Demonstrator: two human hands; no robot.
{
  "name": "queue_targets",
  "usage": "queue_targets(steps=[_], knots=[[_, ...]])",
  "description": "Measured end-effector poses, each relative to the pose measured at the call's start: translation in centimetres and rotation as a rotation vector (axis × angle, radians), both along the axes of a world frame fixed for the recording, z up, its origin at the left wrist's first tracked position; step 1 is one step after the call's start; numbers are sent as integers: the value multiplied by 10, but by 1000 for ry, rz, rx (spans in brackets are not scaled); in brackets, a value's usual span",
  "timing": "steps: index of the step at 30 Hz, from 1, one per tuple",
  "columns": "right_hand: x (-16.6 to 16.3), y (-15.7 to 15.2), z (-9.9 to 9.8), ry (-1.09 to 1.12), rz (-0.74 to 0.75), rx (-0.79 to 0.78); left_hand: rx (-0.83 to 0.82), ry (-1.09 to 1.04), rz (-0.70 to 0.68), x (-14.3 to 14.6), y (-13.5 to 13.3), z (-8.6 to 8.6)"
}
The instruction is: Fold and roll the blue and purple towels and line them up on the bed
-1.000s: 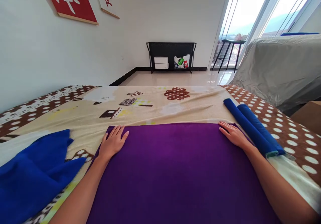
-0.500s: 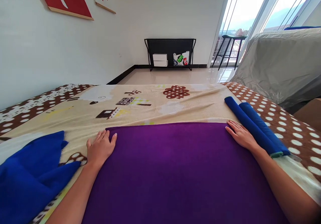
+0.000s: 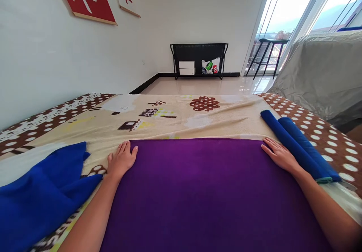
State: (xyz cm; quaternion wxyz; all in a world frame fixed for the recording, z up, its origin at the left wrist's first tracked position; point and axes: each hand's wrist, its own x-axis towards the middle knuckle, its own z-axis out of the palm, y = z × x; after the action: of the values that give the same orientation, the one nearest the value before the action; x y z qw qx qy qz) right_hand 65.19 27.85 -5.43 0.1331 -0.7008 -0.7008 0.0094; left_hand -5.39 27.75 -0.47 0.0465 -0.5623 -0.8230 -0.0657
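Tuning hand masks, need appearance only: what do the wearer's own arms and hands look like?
The left hand and right hand are ungloved, with no ring, watch or bracelet visible. The left forearm and right forearm are bare, with no clear sleeve, cable or marking in view. Nail detail is too small to tell.

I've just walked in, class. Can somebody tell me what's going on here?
A person has both palms down at the far corners of a purple cloth spread flat on a patterned blanket. The left hand rests at the left corner, the right hand at the right. Two blue rolls lie beside the right hand; a rumpled blue cloth lies to the left.
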Motion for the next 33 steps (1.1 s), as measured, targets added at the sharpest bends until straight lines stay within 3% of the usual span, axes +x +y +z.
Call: queue_targets(steps=[14,21,24,27,30,33], knots=[[1,5,-4,3,16,27,-22,-43,13,-1,2,3],[-22,-13,22,6,-12,140,73,-30,6,22,-16,26],[-54,-26,43,4,27,219,152,10,-147,58,-31,40],[-119,-30,60,6,199,222,120,28,-456,123,-36,45],[-205,-22,67,22,401,182,78,18,-688,200,-27,40],[-273,-12,65,53,450,166,88,-4,-752,259,-14,28]])
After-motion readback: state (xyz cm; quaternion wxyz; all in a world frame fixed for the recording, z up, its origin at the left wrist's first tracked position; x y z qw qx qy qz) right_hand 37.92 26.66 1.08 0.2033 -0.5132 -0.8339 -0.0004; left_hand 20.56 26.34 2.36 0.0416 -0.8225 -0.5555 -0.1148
